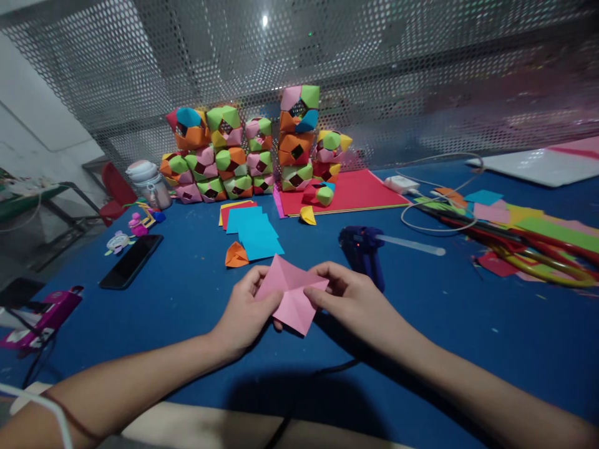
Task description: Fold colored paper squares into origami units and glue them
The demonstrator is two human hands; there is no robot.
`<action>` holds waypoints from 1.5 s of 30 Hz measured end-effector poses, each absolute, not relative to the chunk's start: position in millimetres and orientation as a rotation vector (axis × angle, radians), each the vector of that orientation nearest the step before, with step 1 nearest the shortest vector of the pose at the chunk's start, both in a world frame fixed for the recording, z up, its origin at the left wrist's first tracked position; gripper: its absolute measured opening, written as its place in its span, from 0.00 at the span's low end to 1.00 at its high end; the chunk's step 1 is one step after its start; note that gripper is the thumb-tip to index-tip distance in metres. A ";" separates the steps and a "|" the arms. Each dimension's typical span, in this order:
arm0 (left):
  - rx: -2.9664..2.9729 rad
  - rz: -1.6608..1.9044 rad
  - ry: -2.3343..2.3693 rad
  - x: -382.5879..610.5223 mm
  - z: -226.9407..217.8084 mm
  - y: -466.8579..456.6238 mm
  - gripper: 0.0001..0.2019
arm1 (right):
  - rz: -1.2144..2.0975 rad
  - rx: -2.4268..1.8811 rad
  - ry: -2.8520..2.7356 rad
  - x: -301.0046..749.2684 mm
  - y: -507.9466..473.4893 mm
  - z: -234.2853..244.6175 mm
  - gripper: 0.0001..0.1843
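A creased square of pink paper (292, 288) is held above the blue table, one corner pointing away from me. My left hand (250, 305) grips its left side, thumb on top and fingers mostly beneath. On the right side, my right hand (346, 293) pinches the paper between thumb and fingers. Just beyond the left hand lies a folded orange paper piece (236, 255), beside overlapping blue paper squares (257, 234). A dark blue hot glue gun (362, 246) with a clear glue stick in its back rests beyond my right hand.
Folded paper blocks (229, 162) stand stacked along the perforated metal panel (262, 56). Red sheets (355, 193) and a folded yellow piece (307, 216) lie before them. Scissors (528, 246) and paper scraps are at right; a phone (131, 262) and jar (148, 184) at left.
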State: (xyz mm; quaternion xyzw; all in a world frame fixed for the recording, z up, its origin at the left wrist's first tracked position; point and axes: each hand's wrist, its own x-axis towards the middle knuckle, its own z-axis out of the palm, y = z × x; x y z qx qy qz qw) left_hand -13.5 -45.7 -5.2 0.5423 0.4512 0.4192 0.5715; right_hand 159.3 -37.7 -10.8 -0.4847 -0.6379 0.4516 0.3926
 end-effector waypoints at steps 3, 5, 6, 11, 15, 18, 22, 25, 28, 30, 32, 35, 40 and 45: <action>1.291 1.005 1.052 -15.2 -5.2 -47.2 0.10 | 1.147 -1.230 -1.621 159.4 -37.9 -12.0 0.07; 1.323 1.015 1.059 -16.1 -5.5 -47.8 0.09 | 1.143 -1.226 -1.645 159.4 -38.4 -11.6 0.06; 1.337 1.015 1.065 -16.4 -5.7 -47.9 0.09 | 1.137 -1.222 -1.661 159.5 -38.7 -11.3 0.06; 1.365 1.005 1.109 -16.1 -7.4 -46.0 0.08 | 1.103 -1.238 -1.668 159.5 -38.8 -12.3 0.06; 1.368 1.001 1.119 -15.7 -8.7 -44.5 0.07 | 1.110 -1.246 -1.579 158.6 -37.5 -13.9 0.07; 1.357 0.996 1.099 -16.1 -9.7 -45.1 0.07 | 1.087 -1.244 -1.551 158.1 -37.3 -13.7 0.07; 1.322 0.939 1.062 -16.8 -10.6 -46.4 0.11 | 1.036 -1.207 -1.586 159.0 -38.2 -12.8 0.10; 1.321 0.918 1.058 -16.9 -10.5 -46.1 0.12 | 1.021 -1.157 -1.595 159.3 -39.6 -12.6 0.12; 1.369 0.915 1.067 -16.5 -9.9 -45.6 0.12 | 1.007 -1.126 -1.595 158.3 -41.0 -13.2 0.12; 1.414 0.902 1.063 -16.2 -9.4 -45.6 0.12 | 1.003 -1.107 -1.567 157.3 -42.0 -13.4 0.12; 1.462 0.872 1.060 -16.0 -9.0 -46.0 0.11 | 1.000 -1.084 -1.533 156.6 -43.1 -13.0 0.09; 1.548 0.806 1.057 -16.1 -7.6 -47.5 0.11 | 0.982 -1.063 -1.556 156.5 -45.2 -11.3 0.05; 1.697 0.761 1.025 -15.1 -3.4 -49.7 0.11 | 0.903 -1.010 -1.686 156.8 -48.8 -7.7 0.05; 1.706 0.745 1.017 -13.5 -0.8 -50.2 0.09 | 0.863 -0.977 -1.729 156.0 -49.7 -6.3 0.06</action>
